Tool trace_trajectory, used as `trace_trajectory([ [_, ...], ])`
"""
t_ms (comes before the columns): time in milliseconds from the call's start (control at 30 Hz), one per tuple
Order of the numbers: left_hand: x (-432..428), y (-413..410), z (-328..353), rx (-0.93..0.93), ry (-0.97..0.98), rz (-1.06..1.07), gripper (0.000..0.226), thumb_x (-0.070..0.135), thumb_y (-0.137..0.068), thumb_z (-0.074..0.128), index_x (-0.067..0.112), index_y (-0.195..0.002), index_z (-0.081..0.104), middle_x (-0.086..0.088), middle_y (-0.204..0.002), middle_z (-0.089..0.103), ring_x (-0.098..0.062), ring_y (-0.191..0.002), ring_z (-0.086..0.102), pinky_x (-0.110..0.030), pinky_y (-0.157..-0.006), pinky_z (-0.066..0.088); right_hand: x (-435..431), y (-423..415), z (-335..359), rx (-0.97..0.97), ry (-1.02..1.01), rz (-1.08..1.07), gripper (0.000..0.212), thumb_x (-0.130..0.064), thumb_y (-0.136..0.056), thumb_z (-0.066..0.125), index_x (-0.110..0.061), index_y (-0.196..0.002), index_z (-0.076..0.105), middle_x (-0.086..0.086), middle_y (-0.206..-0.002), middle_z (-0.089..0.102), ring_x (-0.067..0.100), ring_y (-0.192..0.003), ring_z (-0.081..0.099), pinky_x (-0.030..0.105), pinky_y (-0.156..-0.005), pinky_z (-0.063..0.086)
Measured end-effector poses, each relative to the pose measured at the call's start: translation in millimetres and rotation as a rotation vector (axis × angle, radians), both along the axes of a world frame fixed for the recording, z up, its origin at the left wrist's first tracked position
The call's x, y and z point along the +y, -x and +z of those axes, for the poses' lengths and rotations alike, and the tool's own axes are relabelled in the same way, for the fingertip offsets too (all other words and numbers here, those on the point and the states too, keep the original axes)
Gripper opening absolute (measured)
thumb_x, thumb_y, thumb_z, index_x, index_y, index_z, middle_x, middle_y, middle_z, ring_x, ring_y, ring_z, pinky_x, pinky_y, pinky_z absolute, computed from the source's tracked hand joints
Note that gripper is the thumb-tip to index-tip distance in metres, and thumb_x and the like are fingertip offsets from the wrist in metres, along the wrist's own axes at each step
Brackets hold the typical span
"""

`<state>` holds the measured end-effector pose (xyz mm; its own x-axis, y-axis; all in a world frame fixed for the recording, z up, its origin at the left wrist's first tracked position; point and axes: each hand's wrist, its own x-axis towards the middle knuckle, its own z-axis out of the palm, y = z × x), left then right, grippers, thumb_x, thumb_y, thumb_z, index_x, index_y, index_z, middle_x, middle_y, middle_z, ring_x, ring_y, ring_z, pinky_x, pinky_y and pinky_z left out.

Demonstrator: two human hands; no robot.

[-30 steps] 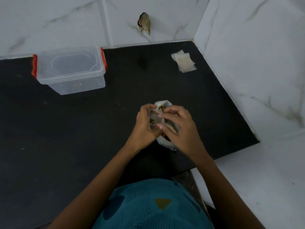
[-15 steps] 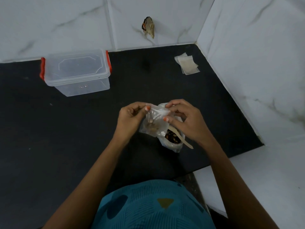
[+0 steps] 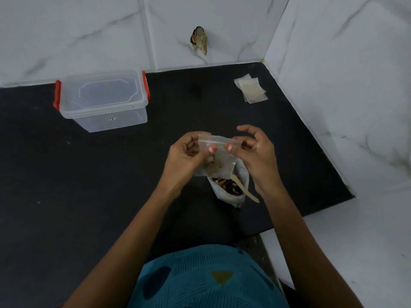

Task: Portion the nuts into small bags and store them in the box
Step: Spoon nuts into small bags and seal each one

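A small clear zip bag point(image 3: 219, 160) with some nuts in it is held up above the black counter. My left hand point(image 3: 185, 157) pinches its top strip from the left and my right hand point(image 3: 255, 152) pinches it from the right. Just below stands a larger open bag of nuts point(image 3: 231, 190) with a wooden spoon point(image 3: 245, 191) sticking out of it. The clear lidded box point(image 3: 104, 100) with red clips sits shut at the back left.
A small pile of empty zip bags point(image 3: 251, 90) lies at the back right near the wall corner. Marble walls close the counter at the back and right. The black counter point(image 3: 89, 185) ends near my body.
Both hands lifted the small bag up and away from the big nut bag and now hold it by its top strip. The big bag and spoon are uncovered.
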<state>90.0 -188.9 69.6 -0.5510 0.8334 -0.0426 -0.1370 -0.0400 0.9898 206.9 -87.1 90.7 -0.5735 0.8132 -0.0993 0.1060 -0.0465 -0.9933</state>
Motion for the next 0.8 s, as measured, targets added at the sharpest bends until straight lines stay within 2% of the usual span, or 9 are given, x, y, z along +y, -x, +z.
trace_trajectory([
  [67,1.8,0.2,1.8,0.054,0.026,-0.013,0.025,0.011,-0.080,0.064,0.025,-0.100,0.059,0.006,-0.101,0.064,-0.001,-0.093,0.063,-0.017,-0.075,0.053,0.0,0.4,0.6,0.012,0.005,-0.001,0.040,0.002,-0.074,0.070,-0.025,-0.098,0.051,-0.004,-0.079,0.065,-0.001,-0.075,0.066,0.014,-0.067,0.052],
  [200,2.0,0.8,7.5,0.129,0.035,-0.071,0.009,0.012,-0.084,0.062,0.021,-0.087,0.064,0.003,-0.088,0.066,-0.005,-0.083,0.065,-0.016,-0.068,0.052,-0.9,1.5,1.1,0.011,-0.026,-0.010,0.042,0.004,-0.072,0.070,-0.024,-0.092,0.047,-0.013,-0.067,0.068,-0.003,-0.071,0.065,0.012,-0.067,0.051],
  [300,2.2,1.8,8.7,0.208,0.031,-0.063,0.010,0.013,-0.084,0.061,0.021,-0.089,0.063,0.005,-0.092,0.065,-0.005,-0.086,0.064,-0.017,-0.069,0.053,-1.8,0.2,2.3,0.032,-0.007,-0.009,0.038,0.002,-0.072,0.071,-0.022,-0.093,0.051,-0.008,-0.071,0.069,0.000,-0.074,0.066,0.014,-0.067,0.052],
  [433,2.2,2.9,8.3,0.148,0.022,-0.027,0.009,0.011,-0.084,0.060,0.017,-0.091,0.063,0.005,-0.091,0.065,-0.005,-0.086,0.065,-0.017,-0.069,0.053,-3.1,-2.0,-0.2,0.030,0.055,0.051,0.021,-0.007,-0.077,0.068,-0.020,-0.093,0.063,-0.002,-0.092,0.069,0.005,-0.085,0.067,0.019,-0.071,0.053],
  [533,2.0,2.3,6.8,0.141,0.030,-0.025,0.008,0.012,-0.084,0.061,0.016,-0.090,0.064,0.003,-0.090,0.066,-0.005,-0.083,0.065,-0.018,-0.069,0.053,-2.6,-1.7,-2.3,-0.023,0.028,0.033,0.011,-0.009,-0.080,0.067,-0.019,-0.083,0.067,-0.004,-0.088,0.069,0.004,-0.082,0.066,0.019,-0.071,0.053],
  [667,2.4,-0.7,5.3,0.117,0.042,-0.013,0.009,0.012,-0.084,0.061,0.016,-0.092,0.064,0.002,-0.091,0.066,-0.005,-0.083,0.064,-0.017,-0.068,0.052,-4.3,1.5,-2.6,-0.004,-0.077,0.009,0.016,0.001,-0.080,0.063,-0.016,-0.078,0.065,0.000,-0.084,0.065,0.008,-0.080,0.063,0.021,-0.075,0.053],
  [800,2.7,1.7,7.3,0.095,0.041,0.006,0.010,0.012,-0.084,0.061,0.019,-0.092,0.063,0.003,-0.094,0.065,-0.004,-0.088,0.064,-0.018,-0.070,0.053,-5.7,0.3,0.2,-0.007,0.011,0.079,0.013,-0.008,-0.085,0.060,-0.020,-0.084,0.065,-0.005,-0.085,0.067,0.005,-0.082,0.065,0.022,-0.075,0.055],
])
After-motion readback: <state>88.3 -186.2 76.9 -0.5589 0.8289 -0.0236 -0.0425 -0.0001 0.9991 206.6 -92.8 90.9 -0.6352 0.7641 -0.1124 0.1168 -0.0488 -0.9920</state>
